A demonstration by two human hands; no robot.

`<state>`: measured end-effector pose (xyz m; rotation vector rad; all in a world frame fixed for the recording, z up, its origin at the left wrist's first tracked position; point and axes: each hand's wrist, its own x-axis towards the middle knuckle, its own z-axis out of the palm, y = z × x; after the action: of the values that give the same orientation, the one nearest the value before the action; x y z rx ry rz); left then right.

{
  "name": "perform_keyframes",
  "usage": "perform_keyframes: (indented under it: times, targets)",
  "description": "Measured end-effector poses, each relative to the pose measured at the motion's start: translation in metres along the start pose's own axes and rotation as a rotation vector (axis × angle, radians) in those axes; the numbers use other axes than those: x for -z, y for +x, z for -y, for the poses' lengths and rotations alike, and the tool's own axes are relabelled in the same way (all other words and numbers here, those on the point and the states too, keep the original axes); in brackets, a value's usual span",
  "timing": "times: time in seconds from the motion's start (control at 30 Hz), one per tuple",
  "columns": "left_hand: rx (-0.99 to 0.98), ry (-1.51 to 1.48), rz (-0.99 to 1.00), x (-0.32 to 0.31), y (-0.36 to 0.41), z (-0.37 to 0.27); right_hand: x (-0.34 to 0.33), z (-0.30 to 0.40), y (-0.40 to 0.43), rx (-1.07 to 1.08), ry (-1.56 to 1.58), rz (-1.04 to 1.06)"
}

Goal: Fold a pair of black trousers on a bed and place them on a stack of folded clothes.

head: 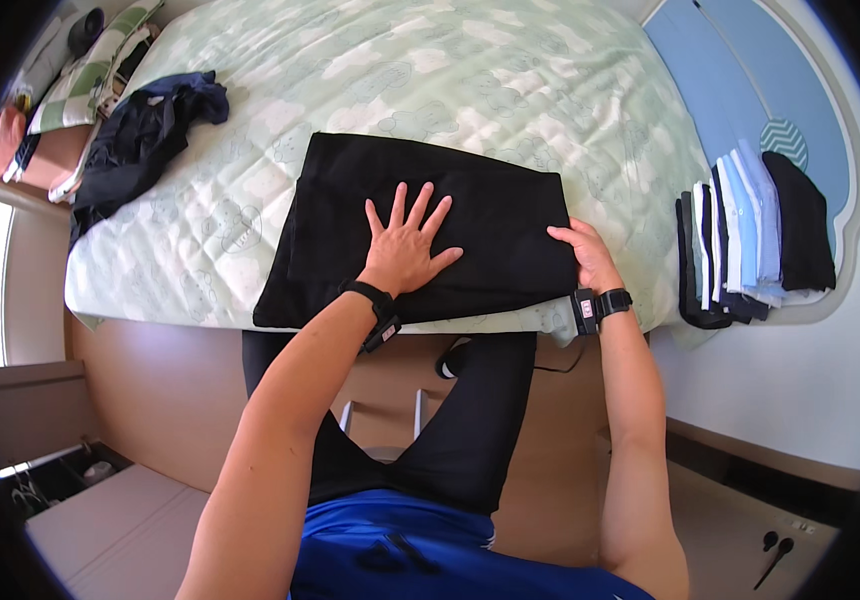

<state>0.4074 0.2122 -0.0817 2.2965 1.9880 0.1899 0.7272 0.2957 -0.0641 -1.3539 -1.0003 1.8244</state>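
A black folded garment (505,225), perhaps trousers, lies on the quilted bedspread (475,75) close to the bed's front edge. My left hand (406,251) presses flat on its top, fingers spread and nothing gripped. At the garment's right edge, my right hand (587,251) has its thumb on top of the cloth and its fingers beside or under the edge, partly hidden. The layers look fairly flat, with the lower left corner reaching out past the upper fold. Each wrist wears a black strap with a small device.
Folded clothes (737,225) stand in a row against the blue headboard (730,67) at right. A crumpled dark garment (152,135) lies at the bed's left. Behind it is a green checked cloth (73,97). A cable (568,364) runs below the bed edge.
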Motion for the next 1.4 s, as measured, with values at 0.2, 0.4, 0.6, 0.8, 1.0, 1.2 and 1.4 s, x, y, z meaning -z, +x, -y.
perform_keyframes:
  times: [0.2, 0.4, 0.6, 0.8, 1.0, 1.2, 1.4]
  targets:
    - [-0.028, -0.035, 0.001, 0.004, 0.0, 0.005, -0.081, 0.074, -0.037, 0.148, 0.025, 0.089]
    - [-0.042, -0.221, -0.074, -0.005, -0.003, 0.02, -0.203, 0.098, -0.043, 0.291, -0.001, 0.186]
    - [-0.038, -0.369, -0.031, 0.007, 0.011, 0.036, -0.249, 0.096, -0.039, 0.322, -0.121, 0.164]
    - [-0.052, -0.278, 0.019, 0.021, 0.018, 0.043, -0.231, 0.095, -0.062, 0.308, -0.118, 0.101]
    - [0.045, -0.321, -0.124, 0.015, 0.014, 0.033, -0.231, 0.094, -0.062, 0.286, -0.101, 0.089]
    - [0.163, -1.536, -0.185, 0.026, -0.042, 0.034, -0.274, 0.093, -0.061, 0.346, -0.119, 0.112]
    - [0.484, -2.558, -0.012, 0.039, -0.093, 0.082, -0.349, 0.052, -0.023, 0.314, -0.308, 0.098]
